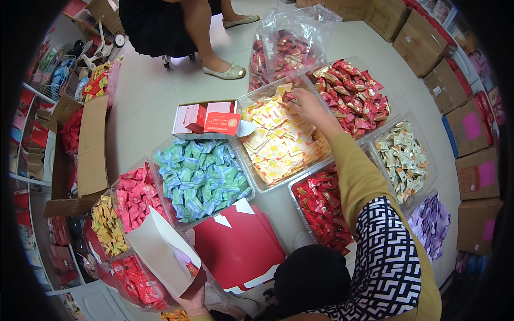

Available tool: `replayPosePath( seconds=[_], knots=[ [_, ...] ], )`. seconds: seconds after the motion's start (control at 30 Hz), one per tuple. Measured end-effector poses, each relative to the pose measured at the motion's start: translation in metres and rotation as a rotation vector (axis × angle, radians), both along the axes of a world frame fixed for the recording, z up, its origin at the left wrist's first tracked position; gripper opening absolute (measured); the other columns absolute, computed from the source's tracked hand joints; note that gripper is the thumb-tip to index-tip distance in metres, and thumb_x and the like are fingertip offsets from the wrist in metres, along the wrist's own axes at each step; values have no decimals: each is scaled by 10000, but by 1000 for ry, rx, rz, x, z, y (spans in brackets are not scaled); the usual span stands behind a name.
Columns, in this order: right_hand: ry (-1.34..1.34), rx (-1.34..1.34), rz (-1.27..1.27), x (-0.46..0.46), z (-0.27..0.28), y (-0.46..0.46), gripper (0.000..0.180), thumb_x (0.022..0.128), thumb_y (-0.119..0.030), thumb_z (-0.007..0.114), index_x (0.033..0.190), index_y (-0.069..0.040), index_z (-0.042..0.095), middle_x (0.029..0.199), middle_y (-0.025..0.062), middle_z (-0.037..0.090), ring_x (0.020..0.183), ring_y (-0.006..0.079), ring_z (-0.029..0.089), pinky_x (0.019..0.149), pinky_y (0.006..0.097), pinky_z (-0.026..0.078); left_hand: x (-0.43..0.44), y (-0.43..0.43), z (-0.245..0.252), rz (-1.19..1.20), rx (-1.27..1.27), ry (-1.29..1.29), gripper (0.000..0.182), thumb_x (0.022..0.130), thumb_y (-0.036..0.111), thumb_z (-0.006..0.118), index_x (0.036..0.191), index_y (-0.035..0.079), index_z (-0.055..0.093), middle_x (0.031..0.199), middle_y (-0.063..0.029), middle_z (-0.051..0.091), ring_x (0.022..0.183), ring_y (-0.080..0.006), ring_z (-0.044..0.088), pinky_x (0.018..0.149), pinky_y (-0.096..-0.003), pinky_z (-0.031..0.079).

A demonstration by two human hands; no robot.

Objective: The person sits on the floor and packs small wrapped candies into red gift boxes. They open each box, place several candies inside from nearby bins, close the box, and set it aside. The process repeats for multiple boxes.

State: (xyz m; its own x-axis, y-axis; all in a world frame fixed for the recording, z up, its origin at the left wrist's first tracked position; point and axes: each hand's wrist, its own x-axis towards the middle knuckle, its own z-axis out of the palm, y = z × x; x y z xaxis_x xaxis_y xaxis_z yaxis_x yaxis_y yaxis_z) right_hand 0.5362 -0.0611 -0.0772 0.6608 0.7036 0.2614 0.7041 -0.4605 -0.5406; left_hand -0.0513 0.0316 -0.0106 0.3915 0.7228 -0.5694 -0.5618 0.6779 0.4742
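My left hand [194, 301] grips the lower end of an unfolded paper gift box [162, 252], white inside and red outside. Inside the box a purple packet and something red show. My right hand [305, 105] is over a clear plastic tray [263, 188] heaped with white-and-yellow candy packets [273, 140]. Between its fingers is a red-wrapped candy [290, 97]. Just right of that hand, red-and-gold wrapped candies [349, 96] fill another tray. Flat red box blanks [237, 240] lie stacked between my arms.
Around me stand trays of blue-green packets [202, 178], pink packets [138, 194], red packets [321, 204] and cream packets [401, 160]. A box of red cards [207, 118] adjoins the middle tray. Ahead are a clear bag of candies [287, 52] and a seated person's legs [200, 36].
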Motion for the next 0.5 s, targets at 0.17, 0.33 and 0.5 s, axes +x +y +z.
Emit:
replayPosePath(
  seconds=[0.17, 0.33, 0.5],
  knots=[
    [561, 200, -222, -29, 53, -20, 269, 867, -195, 634, 1036, 14, 636, 949, 79, 669, 879, 187, 645, 769, 336, 492, 14, -15, 1, -3, 62, -29, 657, 873, 546, 527, 1383, 154, 395, 1390, -41, 436, 1286, -256, 382, 1042, -578, 296],
    [1118, 704, 95, -98, 88, -20, 299, 827, -164, 699, 1065, -26, 583, 923, 46, 651, 793, 121, 637, 721, 246, 506, -1, -22, -22, -109, 136, 60, 579, 883, 428, 591, 1331, 95, 438, 1305, -81, 522, 1192, -256, 498, 1027, -468, 382],
    [712, 206, 562, -216, 133, -6, 448, 836, -271, 689, 1152, -20, 493, 1110, 121, 591, 1076, 230, 577, 922, 349, 456, 16, -36, -28, -137, 71, -5, 567, 904, 395, 580, 1326, 48, 428, 1305, -115, 518, 1188, -269, 509, 1025, -466, 398]
  ],
)
